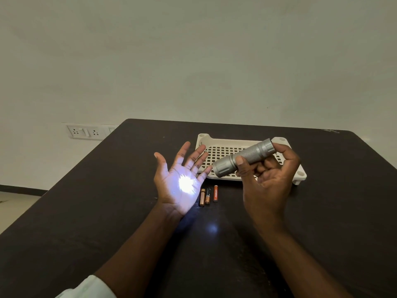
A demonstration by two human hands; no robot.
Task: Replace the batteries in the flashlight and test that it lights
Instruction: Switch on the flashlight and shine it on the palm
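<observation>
My right hand (pixel 270 177) grips a silver flashlight (pixel 251 154) above the table, its head pointing left and down. The flashlight is lit: a bright white spot falls on the palm of my left hand (pixel 182 179), which is held flat with fingers spread, palm up. A fainter glow shows on the dark tabletop below. Three small batteries (pixel 208 195) lie side by side on the table between my hands, two copper-and-black and one orange.
A white perforated plastic tray (pixel 223 152) sits on the dark table (pixel 107 211) behind my hands, partly hidden by the flashlight. The table's left edge runs diagonally. A wall socket panel (pixel 84 131) is on the wall at left.
</observation>
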